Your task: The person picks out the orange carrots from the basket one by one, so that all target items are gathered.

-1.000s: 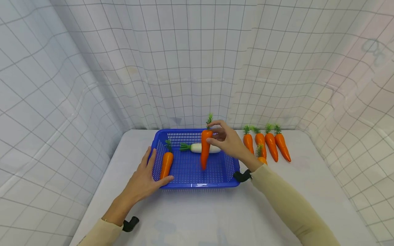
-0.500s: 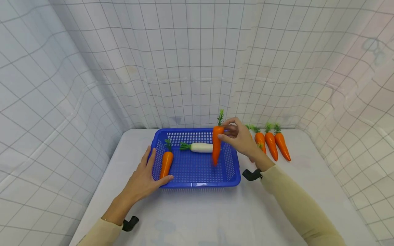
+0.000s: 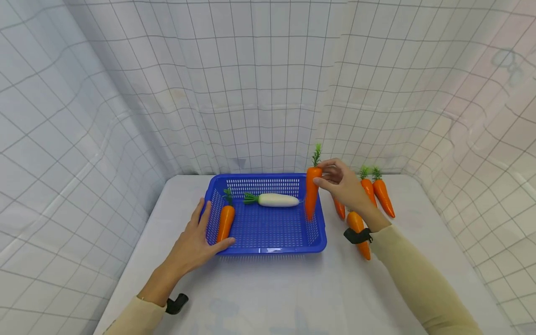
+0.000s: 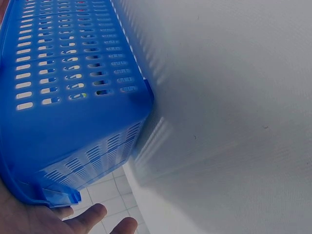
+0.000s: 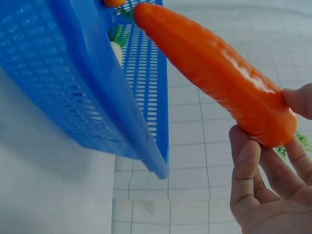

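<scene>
My right hand [image 3: 346, 187] pinches an orange carrot [image 3: 311, 188] near its leafy top, between thumb and fingers. The carrot hangs tip-down over the right side of a blue basket [image 3: 268, 250]. In the right wrist view the held carrot [image 5: 219, 73] slants past the basket rim [image 5: 114, 95]. At the basket's front left corner rests my left hand [image 3: 192, 246], fingers spread along the left side and thumb at the front rim. Inside the basket a white radish [image 3: 278, 200] lies crosswise at the back. Another carrot [image 3: 226, 222] lies along the left wall, close to my thumb.
Right of the basket, several carrots lie on the white table [image 3: 268, 293], including one at the far right [image 3: 383, 197] and one by the right wrist [image 3: 356, 222]. The right hand and forearm partly cover this group. A white gridded curtain [image 3: 268, 93] surrounds the table.
My right hand has moved the carrot rightward and slightly up, from over the basket's middle to its right side. The carrot near my right wrist shows more now. My left hand has stayed put.
</scene>
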{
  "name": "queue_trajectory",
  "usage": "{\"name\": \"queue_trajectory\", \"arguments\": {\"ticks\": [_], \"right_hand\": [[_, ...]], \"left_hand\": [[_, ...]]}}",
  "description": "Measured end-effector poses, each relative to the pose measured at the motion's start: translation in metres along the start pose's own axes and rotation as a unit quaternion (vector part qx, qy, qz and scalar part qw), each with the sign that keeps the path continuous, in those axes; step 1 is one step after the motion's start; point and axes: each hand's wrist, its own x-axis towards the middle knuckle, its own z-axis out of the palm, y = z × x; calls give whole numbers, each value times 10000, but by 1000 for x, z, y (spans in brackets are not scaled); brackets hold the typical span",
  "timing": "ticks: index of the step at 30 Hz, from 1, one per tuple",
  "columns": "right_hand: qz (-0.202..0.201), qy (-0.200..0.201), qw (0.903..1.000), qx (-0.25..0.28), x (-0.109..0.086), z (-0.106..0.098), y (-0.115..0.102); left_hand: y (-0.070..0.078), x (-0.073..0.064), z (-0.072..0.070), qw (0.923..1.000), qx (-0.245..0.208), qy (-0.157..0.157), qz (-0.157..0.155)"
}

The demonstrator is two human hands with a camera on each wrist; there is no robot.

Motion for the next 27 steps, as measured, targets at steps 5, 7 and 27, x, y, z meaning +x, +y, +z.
{"name": "queue_trajectory", "arguments": {"ticks": [5, 7, 27], "right_hand": [[-58, 110, 9999, 22, -3, -12, 7], [-51, 131, 9999, 16, -5, -17, 8], [327, 240, 9975, -580, -41, -65, 51]], "left_hand": [[1, -1, -1, 10000, -20, 10, 15], [1, -1, -1, 10000, -17, 0, 5], [0, 0, 0, 9999, 0, -48, -93]]}}
